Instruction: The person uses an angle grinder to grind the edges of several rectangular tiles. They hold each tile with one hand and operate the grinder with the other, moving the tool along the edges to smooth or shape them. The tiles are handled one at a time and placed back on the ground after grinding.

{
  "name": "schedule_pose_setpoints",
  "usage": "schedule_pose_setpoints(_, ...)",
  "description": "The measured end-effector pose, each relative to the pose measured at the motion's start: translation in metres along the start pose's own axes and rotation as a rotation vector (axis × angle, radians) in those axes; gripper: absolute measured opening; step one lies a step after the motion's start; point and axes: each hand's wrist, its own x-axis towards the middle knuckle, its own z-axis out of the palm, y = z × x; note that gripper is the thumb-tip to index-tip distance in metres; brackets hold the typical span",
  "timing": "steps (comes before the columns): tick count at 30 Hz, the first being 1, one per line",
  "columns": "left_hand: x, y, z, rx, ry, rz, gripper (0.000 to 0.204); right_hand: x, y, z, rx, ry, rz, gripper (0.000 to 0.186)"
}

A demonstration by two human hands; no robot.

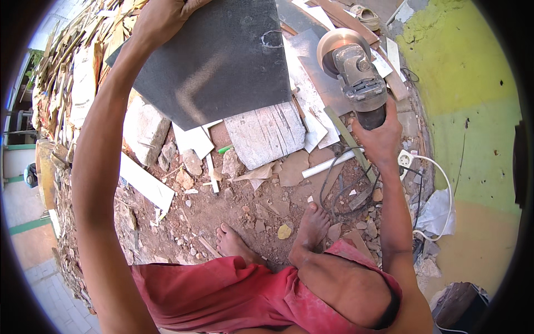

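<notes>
My right hand (379,133) is wrapped round the body of an angle grinder (356,72), whose round disc (342,47) faces away from me at the upper right. The disc is off to the right of a large dark tile (222,61), not touching it. At the top edge of the view my left hand (167,19) grips the tile's far left edge; its fingertips are partly cut off. The tile lies tilted over a pale scored block (267,133) and other slabs. A dusty streak crosses its dark face.
Broken white tile pieces (147,181), a pale stone block (143,131) and rubble surround my bare feet. A black cable (334,183) coils at the right near a white power socket (406,158). Stacked wood scraps (83,83) line the left; a green-yellow wall (473,100) bounds the right.
</notes>
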Motion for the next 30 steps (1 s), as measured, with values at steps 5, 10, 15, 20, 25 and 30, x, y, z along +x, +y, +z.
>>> schedule_pose_setpoints(5, 0.003, 0.015, -0.013, 0.045, 0.013, 0.133, 0.056, 0.003, 0.0, -0.012, -0.011, -0.002, 0.058, 0.07)
schedule_pose_setpoints(10, -0.007, 0.027, -0.011, 0.104, 0.04, 0.366, 0.052, -0.002, 0.004, -0.016, -0.015, 0.003, 0.057, 0.073)
schedule_pose_setpoints(15, -0.019, 0.006, 0.0, 0.025, 0.187, 0.525, 0.052, -0.006, 0.003, -0.022, -0.03, -0.024, 0.061, 0.074)
schedule_pose_setpoints(20, -0.031, -0.004, 0.0, -0.083, 0.212, 0.527, 0.05, -0.007, -0.004, -0.021, -0.024, -0.091, 0.065, 0.076)
schedule_pose_setpoints(25, -0.053, -0.001, 0.003, -0.182, 0.298, 0.245, 0.04, -0.008, -0.016, -0.014, -0.005, -0.138, 0.09, 0.076)
schedule_pose_setpoints(30, -0.086, 0.008, 0.012, -0.219, 0.586, -0.107, 0.065, -0.018, -0.022, -0.014, 0.043, -0.179, 0.101, 0.076)
